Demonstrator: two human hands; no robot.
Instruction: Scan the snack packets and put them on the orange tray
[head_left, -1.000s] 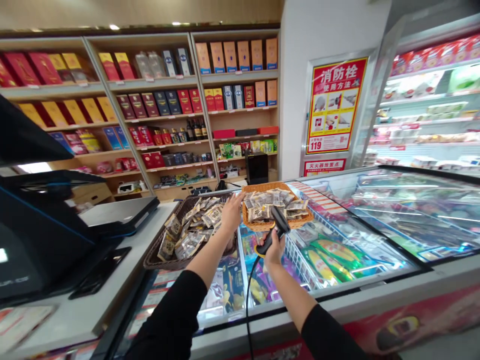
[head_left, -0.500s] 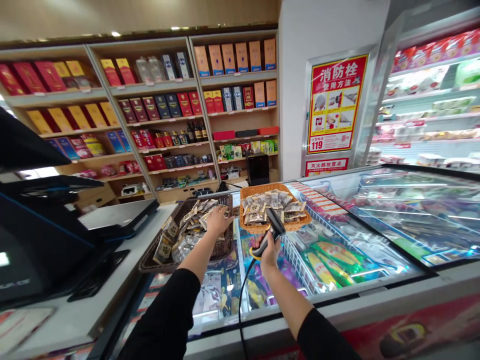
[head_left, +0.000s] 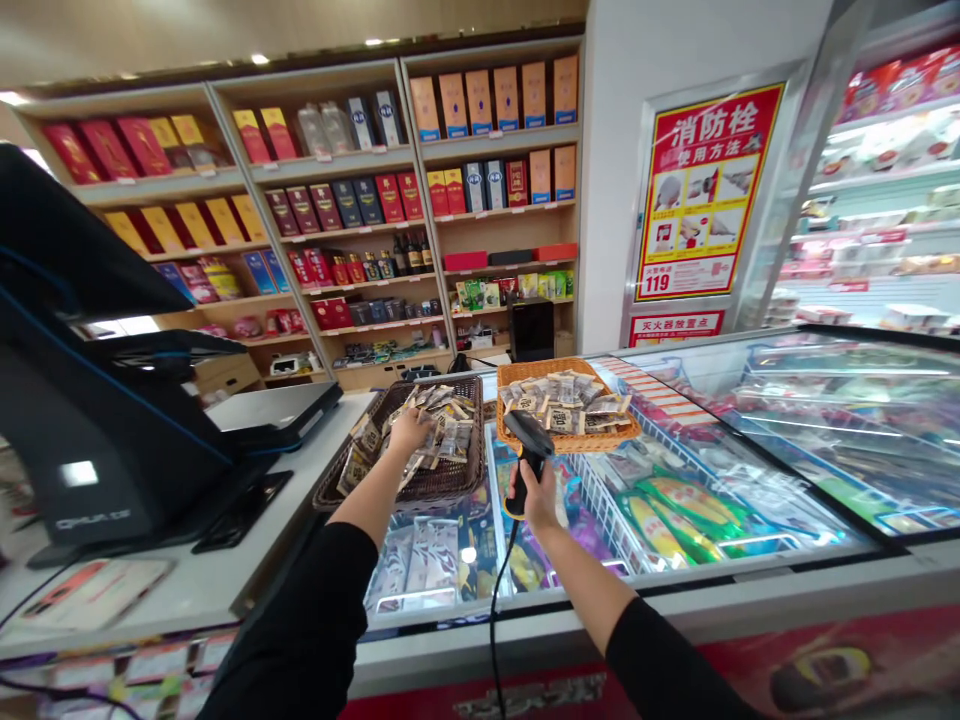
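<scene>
My right hand point(head_left: 538, 498) is wrapped round the grip of a black barcode scanner point(head_left: 529, 440) with yellow trim. Its head is raised in front of the orange wicker basket point(head_left: 634, 430), and a black cable hangs from the grip. My left hand point(head_left: 411, 430) reaches into the dark brown wicker basket point(head_left: 420, 497), on top of small clear-and-beige snack packets point(head_left: 452, 440). Its fingertips point down among the packets and are mostly hidden, so I cannot make out a grip. More packets point(head_left: 566, 418) of a similar kind lie in the orange basket.
Both baskets stand on a glass-topped chest freezer point(head_left: 757, 570) with bagged goods inside. At left, a counter point(head_left: 330, 440) carries a dark checkout machine point(head_left: 97, 420), a flat scale plate point(head_left: 270, 405) and a black phone-like slab point(head_left: 244, 510). Shelves of boxes point(head_left: 367, 200) stand behind.
My left hand has shifted left and back over the packets in the brown basket. The scanner has turned to point more to the left. The whole view has swung slightly left.
</scene>
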